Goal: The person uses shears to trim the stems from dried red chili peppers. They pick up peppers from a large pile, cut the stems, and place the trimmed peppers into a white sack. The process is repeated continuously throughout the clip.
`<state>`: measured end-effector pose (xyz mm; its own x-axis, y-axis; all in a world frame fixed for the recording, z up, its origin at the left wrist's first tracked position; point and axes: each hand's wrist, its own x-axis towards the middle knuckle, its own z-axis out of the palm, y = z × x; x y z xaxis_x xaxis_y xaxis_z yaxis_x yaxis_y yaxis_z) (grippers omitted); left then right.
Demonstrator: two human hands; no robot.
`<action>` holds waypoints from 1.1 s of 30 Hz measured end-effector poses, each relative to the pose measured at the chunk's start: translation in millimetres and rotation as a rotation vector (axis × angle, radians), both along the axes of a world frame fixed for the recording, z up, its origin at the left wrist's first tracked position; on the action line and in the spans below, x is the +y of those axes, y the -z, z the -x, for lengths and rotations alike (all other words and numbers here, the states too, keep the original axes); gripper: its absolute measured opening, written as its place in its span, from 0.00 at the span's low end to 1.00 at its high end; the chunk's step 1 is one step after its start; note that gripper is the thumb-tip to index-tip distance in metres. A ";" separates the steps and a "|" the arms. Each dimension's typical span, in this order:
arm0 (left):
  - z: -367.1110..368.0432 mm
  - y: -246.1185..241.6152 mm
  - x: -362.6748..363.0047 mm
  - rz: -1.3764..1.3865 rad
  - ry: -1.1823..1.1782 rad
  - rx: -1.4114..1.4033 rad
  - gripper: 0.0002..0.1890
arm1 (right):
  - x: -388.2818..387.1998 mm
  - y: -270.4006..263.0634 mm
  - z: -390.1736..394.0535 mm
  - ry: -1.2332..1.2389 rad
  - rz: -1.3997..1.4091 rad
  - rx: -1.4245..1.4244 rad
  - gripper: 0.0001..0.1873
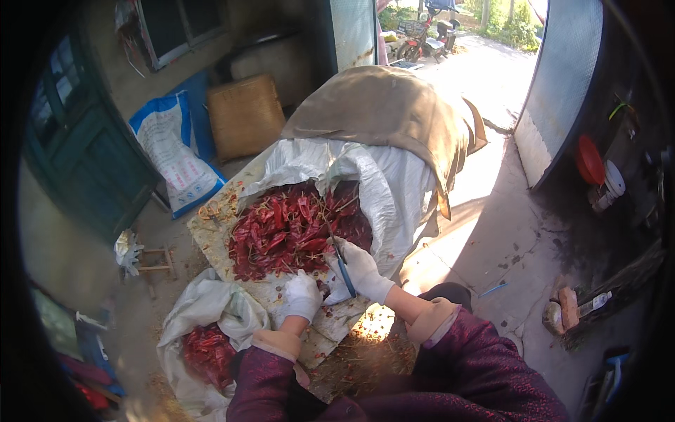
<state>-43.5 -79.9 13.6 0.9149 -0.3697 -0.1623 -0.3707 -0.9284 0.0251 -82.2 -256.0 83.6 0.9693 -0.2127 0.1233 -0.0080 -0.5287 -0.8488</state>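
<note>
Both my hands wear white gloves. My right hand (359, 269) grips a long, thin tool with a blue handle (345, 275), its narrow dark end pointing away over the chilies. What kind of tool it is I cannot make out. To its left, my left hand (303, 296) is curled low over a worn board (274, 300). Something dark red (322, 288) shows beside its fingers; whether they hold it is hidden. Just beyond both hands, dried red chilies (285, 224) with pale stems spill from the mouth of a large white woven sack (393, 179) lying on its side.
A smaller white sack (232, 306) with red chili pieces (209, 351) stands at lower left. Orange-handled scissors (209, 211) lie on the board's left part. Brown cloth (369, 105) covers the large sack's far end. Bricks (568, 308) and a plastic bottle (596, 303) are at right.
</note>
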 end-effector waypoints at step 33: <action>81.2 -71.0 97.8 1.452 -0.629 0.484 0.17 | 41.7 48.7 10.8 -0.645 0.522 0.542 0.13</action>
